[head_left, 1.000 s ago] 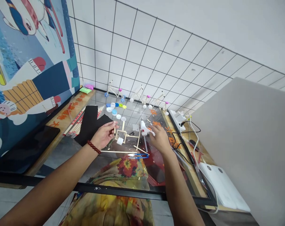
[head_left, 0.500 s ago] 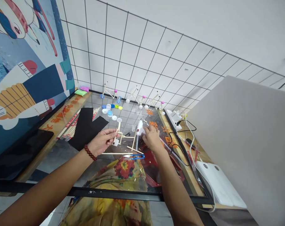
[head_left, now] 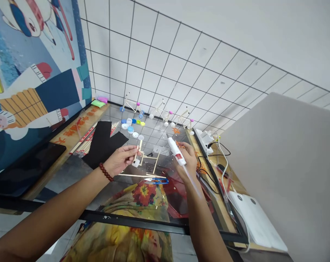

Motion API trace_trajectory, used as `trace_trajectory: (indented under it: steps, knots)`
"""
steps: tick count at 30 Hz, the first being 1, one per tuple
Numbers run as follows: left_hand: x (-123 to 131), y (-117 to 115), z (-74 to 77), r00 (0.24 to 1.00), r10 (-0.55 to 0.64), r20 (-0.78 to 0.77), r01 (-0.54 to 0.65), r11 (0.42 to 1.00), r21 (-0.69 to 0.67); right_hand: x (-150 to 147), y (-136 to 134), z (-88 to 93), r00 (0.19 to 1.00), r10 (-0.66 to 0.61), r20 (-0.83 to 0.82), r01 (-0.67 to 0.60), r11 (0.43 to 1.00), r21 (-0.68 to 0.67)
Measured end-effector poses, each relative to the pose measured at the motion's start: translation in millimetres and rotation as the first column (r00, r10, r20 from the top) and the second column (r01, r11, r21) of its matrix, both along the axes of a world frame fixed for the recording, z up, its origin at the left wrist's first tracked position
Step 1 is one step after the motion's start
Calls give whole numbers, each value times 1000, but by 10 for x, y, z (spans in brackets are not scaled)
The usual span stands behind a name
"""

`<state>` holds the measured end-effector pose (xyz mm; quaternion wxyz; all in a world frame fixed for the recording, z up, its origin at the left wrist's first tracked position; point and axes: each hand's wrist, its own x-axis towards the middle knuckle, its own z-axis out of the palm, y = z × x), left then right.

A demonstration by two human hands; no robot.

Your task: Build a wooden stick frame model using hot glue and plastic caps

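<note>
My left hand (head_left: 124,158) pinches a short wooden stick (head_left: 136,153) between thumb and fingers. Just beyond it on the glass tabletop lies a small frame of glued sticks (head_left: 156,162) with bottle caps at its ends. My right hand (head_left: 187,160) is closed round a white hot glue gun (head_left: 176,149), lifted off the table, its nozzle pointing away and to the left. A clear glue stick (head_left: 191,178) juts from its back end. Blue-handled thread snips (head_left: 156,181) lie nearer to me, beside a long loose stick (head_left: 139,176).
Several bottle caps (head_left: 130,129) are grouped toward the back. Behind them, small stick models (head_left: 159,113) with pink tops line the wire grid. Black card (head_left: 102,142) lies over packaged sticks at left, near a dark tablet (head_left: 28,169). Cables (head_left: 222,151) run along the right edge.
My right hand has picked up the hot glue gun from the table and turned it. My left hand still pinches the short stick. The view has shifted slightly.
</note>
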<state>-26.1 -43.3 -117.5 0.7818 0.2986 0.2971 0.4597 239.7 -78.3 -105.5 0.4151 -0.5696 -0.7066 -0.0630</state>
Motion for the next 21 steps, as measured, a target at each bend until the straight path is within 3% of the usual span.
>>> trace_trajectory:
  steps: [2,4,13,21]
  knots:
    - [13,-14,20,1000,2,-12,-2,1000,8,-146,-94,68,984,170,-49,-172,984,-38]
    - [26,-22,23,1000,8,-21,-7,1000,16,-290,-167,98,971,232,-61,-237,967,-89]
    - [45,-44,-38,998,-54,34,55,998,-15,-468,-204,20,932,362,19,-351,914,-202]
    - [40,-47,-58,996,-70,47,70,997,-17,-505,-217,5,932,362,10,-350,909,-228]
